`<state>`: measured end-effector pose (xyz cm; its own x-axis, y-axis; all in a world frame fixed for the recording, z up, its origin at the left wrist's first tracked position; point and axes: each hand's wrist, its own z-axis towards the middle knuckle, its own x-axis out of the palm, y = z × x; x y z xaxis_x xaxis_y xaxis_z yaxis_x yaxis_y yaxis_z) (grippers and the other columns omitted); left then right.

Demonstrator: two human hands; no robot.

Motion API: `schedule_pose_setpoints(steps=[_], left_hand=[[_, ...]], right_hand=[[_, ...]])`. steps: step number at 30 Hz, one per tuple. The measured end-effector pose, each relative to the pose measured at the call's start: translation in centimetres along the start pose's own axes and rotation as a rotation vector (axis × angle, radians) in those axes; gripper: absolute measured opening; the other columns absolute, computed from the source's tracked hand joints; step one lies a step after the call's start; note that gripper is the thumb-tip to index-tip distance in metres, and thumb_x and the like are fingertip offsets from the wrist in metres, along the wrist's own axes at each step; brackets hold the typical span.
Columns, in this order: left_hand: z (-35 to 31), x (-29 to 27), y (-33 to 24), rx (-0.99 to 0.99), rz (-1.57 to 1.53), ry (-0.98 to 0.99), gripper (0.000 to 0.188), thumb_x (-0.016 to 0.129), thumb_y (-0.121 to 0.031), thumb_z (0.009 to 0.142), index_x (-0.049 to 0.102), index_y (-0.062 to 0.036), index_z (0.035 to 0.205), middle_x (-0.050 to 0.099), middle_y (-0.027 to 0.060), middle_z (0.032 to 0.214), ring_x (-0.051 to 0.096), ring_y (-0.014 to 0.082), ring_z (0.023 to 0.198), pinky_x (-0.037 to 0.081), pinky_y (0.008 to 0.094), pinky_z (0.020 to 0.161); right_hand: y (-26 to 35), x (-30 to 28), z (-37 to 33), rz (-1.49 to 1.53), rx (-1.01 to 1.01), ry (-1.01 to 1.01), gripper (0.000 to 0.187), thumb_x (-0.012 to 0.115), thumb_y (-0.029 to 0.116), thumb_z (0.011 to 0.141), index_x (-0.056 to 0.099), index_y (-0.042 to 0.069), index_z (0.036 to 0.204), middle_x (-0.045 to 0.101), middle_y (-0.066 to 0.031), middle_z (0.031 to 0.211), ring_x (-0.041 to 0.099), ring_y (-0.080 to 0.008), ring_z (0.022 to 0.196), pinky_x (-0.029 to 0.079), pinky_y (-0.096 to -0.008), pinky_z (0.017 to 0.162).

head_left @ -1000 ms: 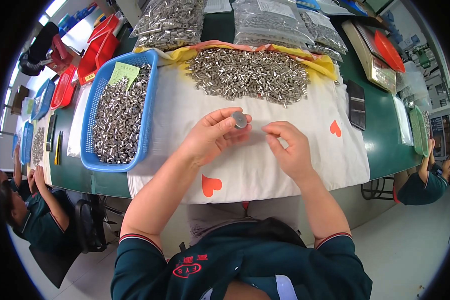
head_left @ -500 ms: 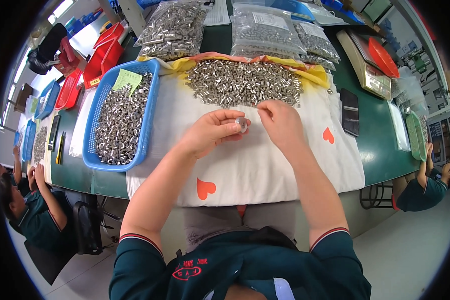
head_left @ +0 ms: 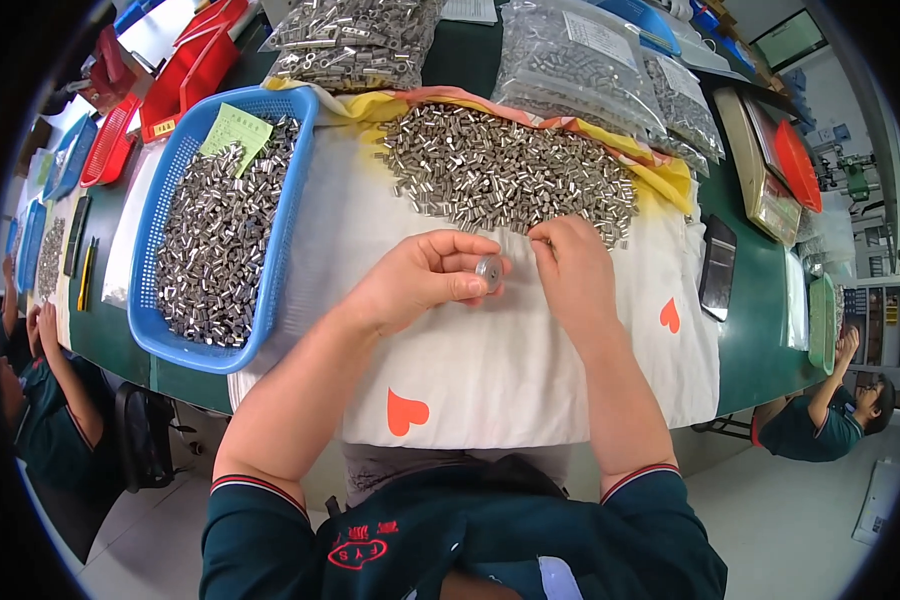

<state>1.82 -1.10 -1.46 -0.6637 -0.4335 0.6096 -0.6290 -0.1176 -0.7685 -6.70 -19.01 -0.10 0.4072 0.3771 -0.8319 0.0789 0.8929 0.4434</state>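
My left hand (head_left: 420, 275) pinches a round metal disc (head_left: 489, 272) between thumb and fingers, its flat face turned to the right; a dark spot shows at its centre. A short gap to the right, my right hand (head_left: 578, 280) is closed, thumb against forefinger. Whatever lies in that pinch is hidden or too small to make out. Its fingertips are at the near edge of a spread pile of short metal tubes (head_left: 500, 165). Both hands are over a white cloth (head_left: 510, 370) with red hearts.
A blue basket (head_left: 142, 285) of similar metal pieces, with a green slip (head_left: 235, 135), stands at left. Clear bags of metal parts (head_left: 570, 65) lie behind the rolled yellow cloth edge (head_left: 660, 185). A dark phone (head_left: 717, 268) rests at right. Other people sit on both sides.
The whole view has shifted and turned slightly, so the table looks closer. The disc now shows more of its flat face. My right hand stays pinched near the pile's edge.
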Motion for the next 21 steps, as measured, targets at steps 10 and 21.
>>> schedule_pose_setpoints(steps=[10, 21], left_hand=[[0.0, 1.0, 0.1, 0.059, 0.169, -0.107, 0.035, 0.063, 0.0, 0.075, 0.053, 0.0026, 0.108, 0.061, 0.0062, 0.092, 0.058, 0.0098, 0.084, 0.047, 0.022, 0.076], [-0.4, 1.2, 0.3, 0.055, 0.276, -0.175, 0.034, 0.063, 0.0, 0.076, 0.053, 0.003, 0.108, 0.061, 0.0053, 0.09, 0.058, 0.009, 0.081, 0.047, 0.0206, 0.073]], right_hand=[[2.7, -2.4, -0.6, 0.673, 0.053, 0.212, 0.009, 0.059, -0.003, 0.071, 0.061, 0.001, 0.079, 0.06, -0.0049, 0.078, 0.055, -0.0136, 0.069, 0.044, -0.0248, 0.064], [3.1, -1.7, -1.4, 0.464, -0.092, 0.102, 0.009, 0.061, 0.001, 0.07, 0.059, 0.002, 0.078, 0.059, -0.0069, 0.073, 0.057, -0.0202, 0.066, 0.046, -0.0285, 0.059]])
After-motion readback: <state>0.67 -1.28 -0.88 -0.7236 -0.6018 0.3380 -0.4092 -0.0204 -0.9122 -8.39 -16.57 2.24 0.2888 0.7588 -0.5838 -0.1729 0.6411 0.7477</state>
